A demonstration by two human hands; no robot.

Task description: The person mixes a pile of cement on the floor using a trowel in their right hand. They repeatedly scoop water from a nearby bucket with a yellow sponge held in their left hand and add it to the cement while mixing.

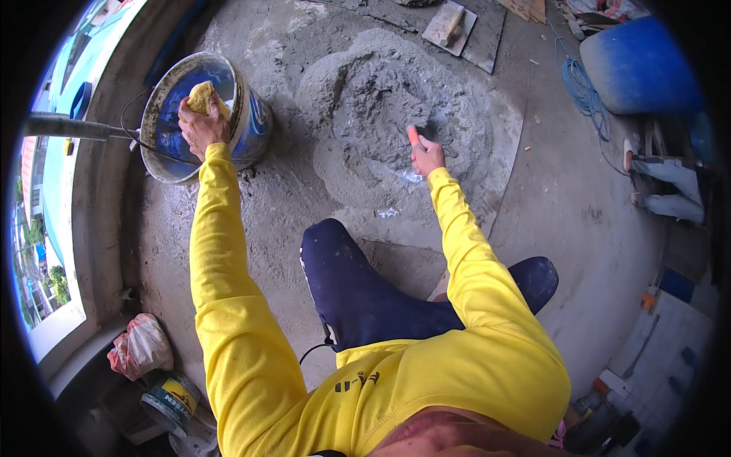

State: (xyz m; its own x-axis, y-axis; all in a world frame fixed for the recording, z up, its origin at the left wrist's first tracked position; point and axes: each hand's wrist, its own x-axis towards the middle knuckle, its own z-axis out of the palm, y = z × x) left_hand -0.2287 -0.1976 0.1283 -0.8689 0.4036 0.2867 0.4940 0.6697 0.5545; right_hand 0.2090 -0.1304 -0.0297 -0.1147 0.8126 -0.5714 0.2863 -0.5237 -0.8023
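At the left, my left hand [204, 131] grips a yellow sponge [202, 96] over the mouth of a blue bucket [255, 126] with a cement-stained rim. The bucket's wire handle hangs loose at its side. My right hand [428, 157] is closed around the orange handle of a trowel [413, 135]. Its dark blade reaches into a mound of wet grey cement [373, 103] and is partly buried or hidden there. The cement forms a ring with a churned middle, and some pale water shows at its near edge.
A flat sheet [512, 145] lies under the cement's right side. Beyond it rests a plastering float [449, 28]. On the right are a coiled blue hose [585, 87], a blue drum [643, 65] and another person's legs [670, 183]. A bag [145, 346] and a paint pail [171, 400] stand lower left.
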